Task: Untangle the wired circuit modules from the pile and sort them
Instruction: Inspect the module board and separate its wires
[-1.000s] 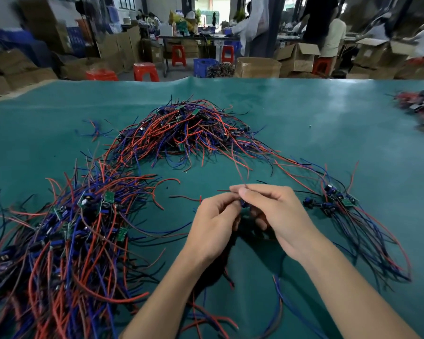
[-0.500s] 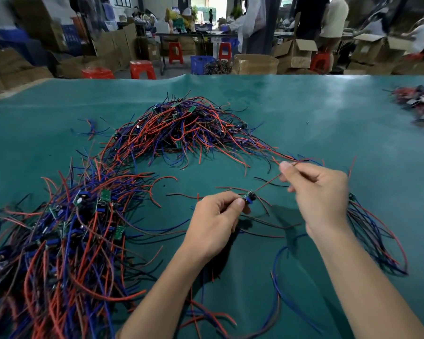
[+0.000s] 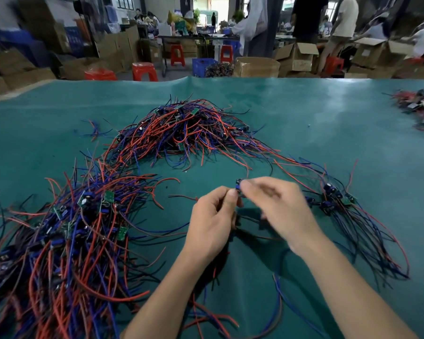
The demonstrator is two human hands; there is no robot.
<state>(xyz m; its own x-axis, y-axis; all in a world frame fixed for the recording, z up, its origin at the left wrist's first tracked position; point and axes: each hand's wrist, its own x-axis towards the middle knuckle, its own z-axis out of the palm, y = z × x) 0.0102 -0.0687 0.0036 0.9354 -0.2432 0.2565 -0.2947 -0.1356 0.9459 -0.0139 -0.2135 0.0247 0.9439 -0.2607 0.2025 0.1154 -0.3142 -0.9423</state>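
Note:
My left hand (image 3: 212, 220) pinches a small blue circuit module (image 3: 238, 185) between thumb and fingertips above the green table mat (image 3: 316, 133). My right hand (image 3: 277, 206), blurred by motion, has its fingertips at the same module. The module's red and blue wires trail down toward me under my hands. A big tangled pile of wired modules (image 3: 181, 130) lies at centre back, and a second tangle (image 3: 59, 236) spreads at the left. A small sorted bunch of modules (image 3: 333, 196) with wires laid out lies right of my right hand.
Another heap of modules (image 3: 421, 108) sits at the far right edge of the mat. Beyond the table stand cardboard boxes (image 3: 296, 57), red stools (image 3: 145, 70), a blue crate (image 3: 203, 66) and several people at work.
My right hand, which had pulled a wire out to the upper right, has come back to the module in my left hand. My left hand has barely moved.

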